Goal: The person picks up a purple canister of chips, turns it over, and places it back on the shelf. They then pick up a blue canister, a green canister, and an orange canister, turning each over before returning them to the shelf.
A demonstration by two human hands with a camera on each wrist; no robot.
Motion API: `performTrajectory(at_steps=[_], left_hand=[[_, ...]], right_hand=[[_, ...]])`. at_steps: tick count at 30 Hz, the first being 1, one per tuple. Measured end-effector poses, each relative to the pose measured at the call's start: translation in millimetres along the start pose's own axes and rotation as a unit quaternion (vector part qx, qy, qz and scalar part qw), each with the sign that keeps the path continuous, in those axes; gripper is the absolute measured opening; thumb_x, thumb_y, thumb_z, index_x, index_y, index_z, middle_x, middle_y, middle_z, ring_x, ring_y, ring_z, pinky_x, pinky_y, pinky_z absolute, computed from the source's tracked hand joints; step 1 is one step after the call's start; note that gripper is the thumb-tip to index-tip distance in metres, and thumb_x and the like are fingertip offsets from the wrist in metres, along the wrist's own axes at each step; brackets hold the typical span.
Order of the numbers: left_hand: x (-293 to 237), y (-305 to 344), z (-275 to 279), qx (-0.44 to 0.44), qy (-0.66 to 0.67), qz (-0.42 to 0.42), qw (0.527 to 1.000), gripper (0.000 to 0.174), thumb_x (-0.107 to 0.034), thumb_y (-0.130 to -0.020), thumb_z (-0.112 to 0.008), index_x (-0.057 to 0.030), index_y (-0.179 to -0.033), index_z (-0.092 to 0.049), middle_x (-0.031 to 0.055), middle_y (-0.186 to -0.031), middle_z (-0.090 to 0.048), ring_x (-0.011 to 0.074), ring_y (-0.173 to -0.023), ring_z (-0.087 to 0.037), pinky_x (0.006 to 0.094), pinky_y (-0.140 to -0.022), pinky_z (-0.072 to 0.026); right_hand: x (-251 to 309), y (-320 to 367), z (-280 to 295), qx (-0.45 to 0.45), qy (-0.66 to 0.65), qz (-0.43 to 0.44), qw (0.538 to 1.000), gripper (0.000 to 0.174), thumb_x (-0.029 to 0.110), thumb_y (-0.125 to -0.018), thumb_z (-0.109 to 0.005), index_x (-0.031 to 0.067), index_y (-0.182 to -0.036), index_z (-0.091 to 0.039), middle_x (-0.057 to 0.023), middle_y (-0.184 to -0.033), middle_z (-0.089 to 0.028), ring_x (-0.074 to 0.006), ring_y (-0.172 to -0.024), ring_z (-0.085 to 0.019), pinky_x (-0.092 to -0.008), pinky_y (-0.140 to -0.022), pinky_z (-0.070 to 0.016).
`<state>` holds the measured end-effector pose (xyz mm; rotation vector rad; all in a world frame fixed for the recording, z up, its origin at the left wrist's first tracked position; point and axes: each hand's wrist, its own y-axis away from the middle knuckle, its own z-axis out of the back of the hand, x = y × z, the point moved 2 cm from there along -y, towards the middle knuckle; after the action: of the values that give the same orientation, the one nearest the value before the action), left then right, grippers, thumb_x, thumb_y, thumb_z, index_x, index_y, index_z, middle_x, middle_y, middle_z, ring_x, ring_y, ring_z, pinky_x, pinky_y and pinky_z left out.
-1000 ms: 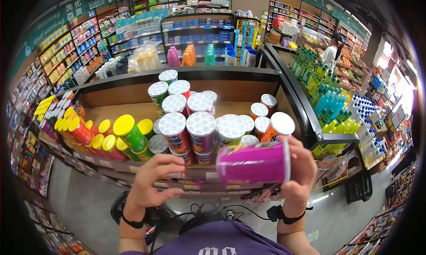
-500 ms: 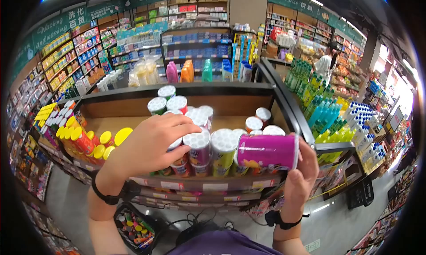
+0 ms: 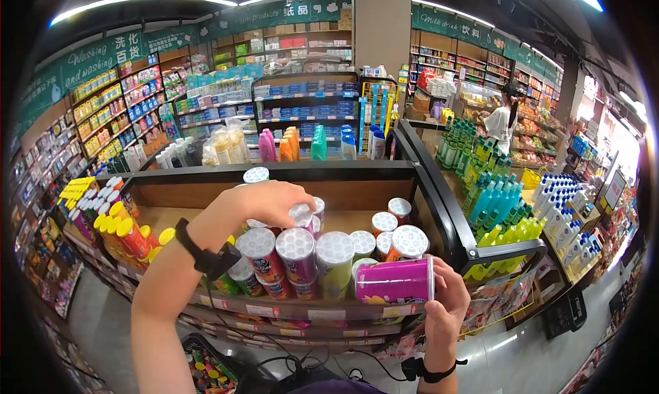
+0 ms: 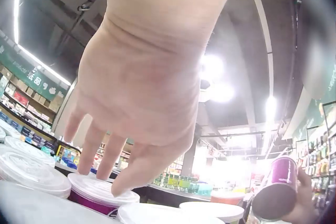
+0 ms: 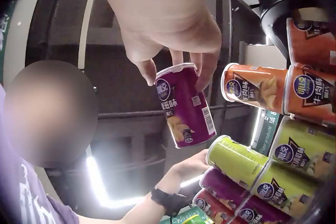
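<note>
My right hand [image 3: 447,301] [image 5: 176,35] holds a purple can [image 3: 392,282] [image 5: 184,108] by its white-lidded end, fingers and thumb round the rim; in the head view the can lies sideways in front of the shelf. My left hand [image 3: 271,200] [image 4: 139,92] is over the rear white-lidded cans, back of the hand up. In the left wrist view its fairly straight fingers and thumb reach down to the lid of a purple can [image 4: 97,208]; firm contact cannot be told. Stacked purple [image 3: 296,257] and red cans [image 3: 261,260] stand in front.
Yellow-lidded cans [image 3: 130,235] fill the shelf's left part. Orange cans [image 3: 408,243] stand at the right. A black frame [image 3: 439,195] edges the shelf, with green bottles [image 3: 453,143] beyond. A filled basket [image 3: 206,366] is low at the left; a person [image 3: 500,123] stands further back.
My left hand has moved from the near left, over the front cans, to the rear cans. My right hand still holds the purple can, now lower in view. The head view has tilted up.
</note>
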<state>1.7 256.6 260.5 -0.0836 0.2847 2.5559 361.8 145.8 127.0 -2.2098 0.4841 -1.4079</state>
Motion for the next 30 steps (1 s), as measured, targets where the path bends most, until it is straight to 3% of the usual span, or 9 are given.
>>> performTrajectory(at_steps=[4, 7, 10, 16, 19, 22, 23, 28, 30], left_hand=[[6, -13, 1, 0.026, 0.012, -0.003, 1.0, 0.063, -0.013, -0.078, -0.07, -0.0091, -0.141, -0.062, 0.0168, -0.137, -0.065, 0.0375, -0.126, -0.061, 0.0437, -0.108, -0.0502], [8, -19, 3, 0.093, 0.032, 0.045, 0.994, 0.07, -0.011, -0.075, -0.071, -0.0104, -0.144, -0.059, 0.0176, -0.138, -0.064, 0.0367, -0.125, -0.062, 0.0441, -0.108, -0.0503], [14, -20, 6, 0.11, 0.037, 0.009, 0.993, 0.077, -0.012, -0.073, -0.073, -0.0121, -0.148, -0.055, 0.0185, -0.142, -0.061, 0.0355, -0.126, -0.062, 0.0426, -0.106, -0.0511], [24, -21, 7, 0.189, 0.16, 0.048, 0.968, 0.091, -0.014, -0.067, -0.08, -0.0136, -0.152, -0.048, 0.0182, -0.141, -0.056, 0.0362, -0.12, -0.061, 0.0432, -0.098, -0.0526], [29, -34, 1, 0.16, 0.014, -0.038, 0.986, 0.09, -0.015, -0.066, -0.082, -0.0129, -0.15, -0.048, 0.0185, -0.138, -0.055, 0.0366, -0.118, -0.06, 0.0453, -0.094, -0.0527], [26, -35, 3, 0.133, 0.0, -0.01, 0.991, 0.087, -0.016, -0.067, -0.083, -0.0125, -0.147, -0.049, 0.0199, -0.137, -0.055, 0.0374, -0.122, -0.059, 0.045, -0.099, -0.0519], [34, -39, -1, 0.106, -0.007, -0.026, 0.994, 0.087, -0.017, -0.068, -0.083, -0.0124, -0.148, -0.048, 0.02, -0.136, -0.057, 0.0389, -0.125, -0.058, 0.0452, -0.104, -0.0501], [36, -49, 8, 0.061, -0.001, 0.032, 0.998, 0.083, -0.019, -0.071, -0.083, -0.0102, -0.147, -0.049, 0.0189, -0.138, -0.06, 0.0388, -0.128, -0.059, 0.0462, -0.107, -0.0492], [38, -56, 7, 0.06, -0.006, 0.052, 0.997, 0.083, -0.02, -0.071, -0.083, -0.0099, -0.146, -0.05, 0.0188, -0.138, -0.061, 0.038, -0.128, -0.06, 0.0464, -0.106, -0.0495]], right_hand=[[-5, 7, 7, -0.005, -0.016, -0.022, 1.0, 0.066, 0.021, -0.078, -0.088, -0.0056, -0.133, -0.063, -0.0241, -0.146, -0.057, -0.0309, -0.132, -0.058, -0.0423, -0.114, -0.0443], [-10, 10, 14, -0.008, -0.018, -0.03, 0.999, 0.065, 0.02, -0.078, -0.087, -0.0056, -0.133, -0.063, -0.0241, -0.145, -0.057, -0.0309, -0.132, -0.058, -0.0421, -0.114, -0.0443], [-9, 13, 18, -0.019, -0.014, -0.034, 0.999, 0.065, 0.02, -0.078, -0.087, -0.0055, -0.133, -0.063, -0.0237, -0.145, -0.058, -0.031, -0.133, -0.058, -0.0423, -0.114, -0.0442], [-9, 13, 27, -0.063, -0.033, -0.038, 0.997, 0.068, 0.027, -0.08, -0.088, -0.0068, -0.133, -0.063, -0.0224, -0.142, -0.06, -0.0302, -0.129, -0.061, -0.0427, -0.113, -0.0456], [-16, 18, 36, -0.064, -0.025, -0.042, 0.997, 0.068, 0.03, -0.082, -0.088, -0.0074, -0.133, -0.062, -0.0219, -0.142, -0.061, -0.0292, -0.127, -0.062, -0.0421, -0.111, -0.0475], [-18, 20, 38, -0.066, 0.004, -0.046, 0.997, 0.081, 0.039, -0.082, -0.089, -0.0097, -0.139, -0.057, -0.0199, -0.14, -0.063, -0.0276, -0.129, -0.063, -0.0412, -0.111, -0.0483], [-17, 20, 37, -0.066, 0.004, -0.045, 0.997, 0.081, 0.039, -0.082, -0.089, -0.0096, -0.139, -0.057, -0.02, -0.14, -0.063, -0.0277, -0.129, -0.063, -0.0411, -0.111, -0.0484], [-21, 27, 36, -0.064, 0.002, -0.05, 0.997, 0.078, 0.038, -0.082, -0.089, -0.0087, -0.137, -0.058, -0.0208, -0.14, -0.063, -0.0279, -0.128, -0.063, -0.0409, -0.112, -0.0479], [-20, 30, 36, -0.062, -0.014, -0.055, 0.997, 0.07, 0.028, -0.081, -0.089, -0.0072, -0.135, -0.061, -0.0226, -0.142, -0.061, -0.0301, -0.13, -0.06, -0.0424, -0.112, -0.0467]])
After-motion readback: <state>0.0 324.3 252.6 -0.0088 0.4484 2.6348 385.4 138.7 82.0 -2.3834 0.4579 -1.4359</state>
